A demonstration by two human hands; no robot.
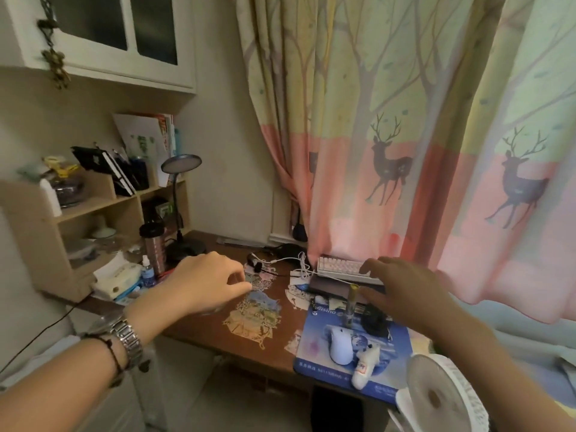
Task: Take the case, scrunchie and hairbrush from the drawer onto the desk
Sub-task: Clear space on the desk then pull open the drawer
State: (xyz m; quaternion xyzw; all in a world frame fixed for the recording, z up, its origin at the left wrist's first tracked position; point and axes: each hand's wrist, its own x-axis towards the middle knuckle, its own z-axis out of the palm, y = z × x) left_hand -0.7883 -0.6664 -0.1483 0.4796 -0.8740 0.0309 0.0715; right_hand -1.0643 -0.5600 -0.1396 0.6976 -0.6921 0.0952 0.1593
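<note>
I see my left hand (pixel 207 282) stretched forward above the desk (pixel 202 325), palm down, fingers loosely curled inward and holding nothing, with a metal watch (pixel 126 338) and a dark cord bracelet (pixel 112 353) on the wrist. My right hand (pixel 402 291) reaches out at about the same height, fingers spread wide and empty, hovering above a keyboard (pixel 343 266) that sits on a dark flat device. Below that hand lie a blue mouse pad (pixel 314 353), a white mouse (pixel 339 344), a dark scrunchie (pixel 375 319) and an upright pen-like tube (pixel 350 304). Paper cut-outs (pixel 254 316) lie on the desk between my hands. A desk lamp (pixel 180 194) and a shelf unit (pixel 93 213) stand at the left, a deer-print curtain (pixel 405 135) behind. I cannot make out the drawer, the case or the hairbrush.
</note>
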